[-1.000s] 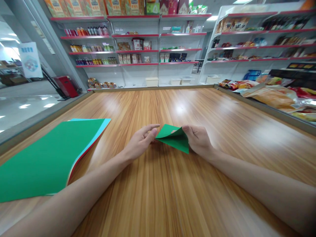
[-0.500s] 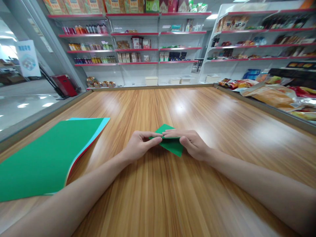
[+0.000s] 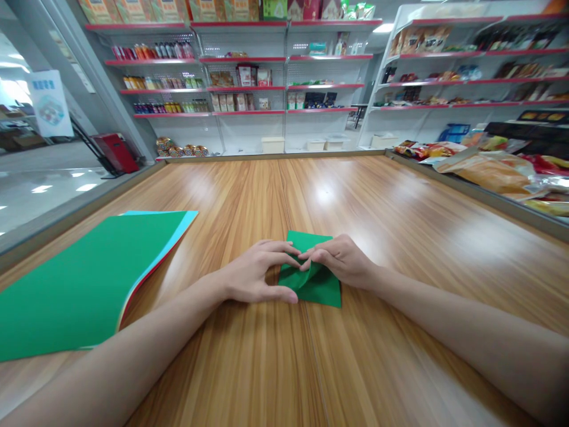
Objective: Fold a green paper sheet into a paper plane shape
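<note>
"Since 0.5 seconds ago, the small green sheet [image 3: 326, 290] has turned and slid slightly nearer, and the left hand [image 3: 254, 271] has released its pinch and spread out."

"Where does the sheet lie now?"

"Near the middle of a wood-grain tabletop [image 3: 231, 367], between the 2 hands, with a flap curling up across its centre."

"How is the left hand held?"

"Palm down, coming in from the left, with a wide gap between thumb and fingers. Its fingertips reach over the sheet's left part, close to the right fingertips, and its thumb stretches to the near left edge. It grips nothing that shows."

"And the right hand [image 3: 349, 261]?"

"Drawn mostly together at the sheet's right side, pinching the raised flap between thumb and fingers. How firmly cannot be told."

"What surrounds them?"

"To the left, well apart, a stack of large coloured paper [image 3: 89, 267], green on top, light blue and red showing along its right edge. To the right, beyond the table's raised rim [image 3: 275, 156], packaged snacks [image 3: 493, 172] lie heaped. On the far side stand white shelves [image 3: 242, 112] with red edges, holding bottles [image 3: 153, 53] and boxes [image 3: 242, 8]."
</note>
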Demonstrator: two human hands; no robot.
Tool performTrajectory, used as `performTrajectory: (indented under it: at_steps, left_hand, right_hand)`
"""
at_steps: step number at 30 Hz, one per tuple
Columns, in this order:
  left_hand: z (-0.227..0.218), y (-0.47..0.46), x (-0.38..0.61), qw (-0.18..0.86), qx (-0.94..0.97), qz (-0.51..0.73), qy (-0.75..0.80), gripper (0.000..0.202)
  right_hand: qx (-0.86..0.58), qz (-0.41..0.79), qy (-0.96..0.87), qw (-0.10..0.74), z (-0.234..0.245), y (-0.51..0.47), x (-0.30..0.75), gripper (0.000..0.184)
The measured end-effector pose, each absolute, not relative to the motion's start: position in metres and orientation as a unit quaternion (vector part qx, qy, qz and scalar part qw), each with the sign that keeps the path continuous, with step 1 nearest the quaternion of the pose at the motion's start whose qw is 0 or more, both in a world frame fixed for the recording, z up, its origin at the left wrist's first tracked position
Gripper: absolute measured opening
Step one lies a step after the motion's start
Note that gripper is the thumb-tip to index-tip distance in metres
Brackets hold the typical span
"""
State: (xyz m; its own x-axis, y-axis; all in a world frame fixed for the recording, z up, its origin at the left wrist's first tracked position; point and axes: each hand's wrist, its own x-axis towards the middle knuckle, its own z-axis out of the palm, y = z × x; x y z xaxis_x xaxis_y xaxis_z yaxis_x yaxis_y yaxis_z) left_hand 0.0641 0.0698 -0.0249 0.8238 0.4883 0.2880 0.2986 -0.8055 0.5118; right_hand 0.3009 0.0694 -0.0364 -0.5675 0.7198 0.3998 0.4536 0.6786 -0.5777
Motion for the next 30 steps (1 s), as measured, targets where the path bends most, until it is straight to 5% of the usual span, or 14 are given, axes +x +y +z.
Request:
performTrajectory:
  at_steps: [7,19,30]
  left_hand:
    - [-0.022,0.056,0.081,0.188,0.916,0.224,0.276,0.020]
    - [-0.022,0.067,0.065,0.270,0.928,0.194,0.166,0.018]
    - [-0.017,0.052,0.078,0.325,0.893,0.189,0.248,0.032]
  right_hand:
    - [-0.354,0.228,-0.839,0.345,-0.034,0.066,0.301,0.064]
    - [-0.301,0.186,-0.865,0.355,-0.030,0.064,0.302,0.046]
    - [-0.314,0.188,-0.865,0.345,-0.022,0.057,0.298,0.042]
